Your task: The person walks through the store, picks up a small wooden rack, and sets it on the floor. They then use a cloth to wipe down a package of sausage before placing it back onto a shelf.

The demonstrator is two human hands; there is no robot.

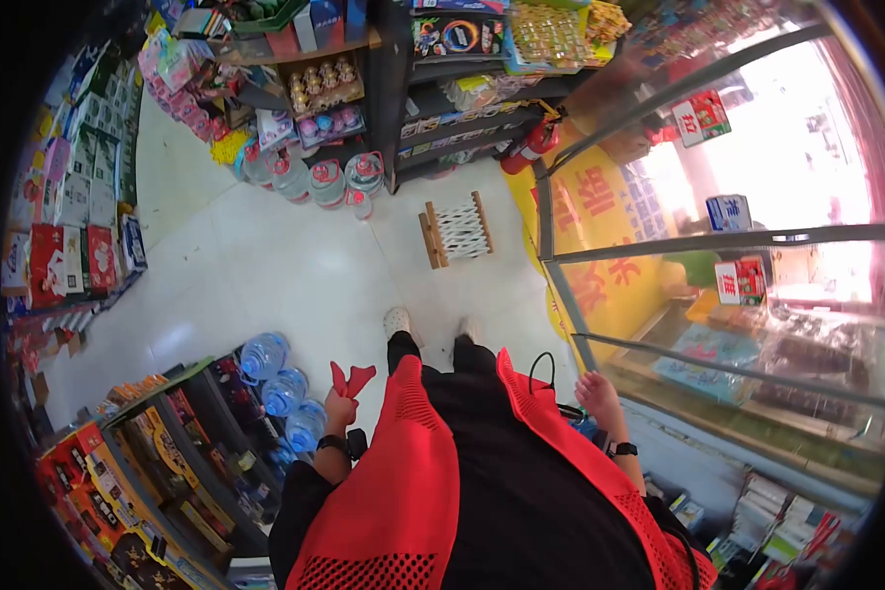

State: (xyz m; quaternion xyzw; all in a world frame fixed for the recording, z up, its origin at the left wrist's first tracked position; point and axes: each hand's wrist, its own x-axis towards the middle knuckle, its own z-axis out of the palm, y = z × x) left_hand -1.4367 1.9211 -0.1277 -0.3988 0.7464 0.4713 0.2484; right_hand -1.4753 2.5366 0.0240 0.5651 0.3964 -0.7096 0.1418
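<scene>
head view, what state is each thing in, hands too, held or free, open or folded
Left hand: closed on the red item
Red item: held in the left hand
Right hand: open, nothing visible in it
Red vest: worn, open at the front
Folding stool: unfolded, on the floor
Fire extinguisher: seems upright
Blue water bottles: in a row, fill level unclear

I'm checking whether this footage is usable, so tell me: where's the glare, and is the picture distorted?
Head view: glare whitens the glass at upper right; pale reflections on the floor; wide-angle distortion, with black corners and the lower-left shelf slanting; left hand, its red item and right hand all outside the glare.
</scene>
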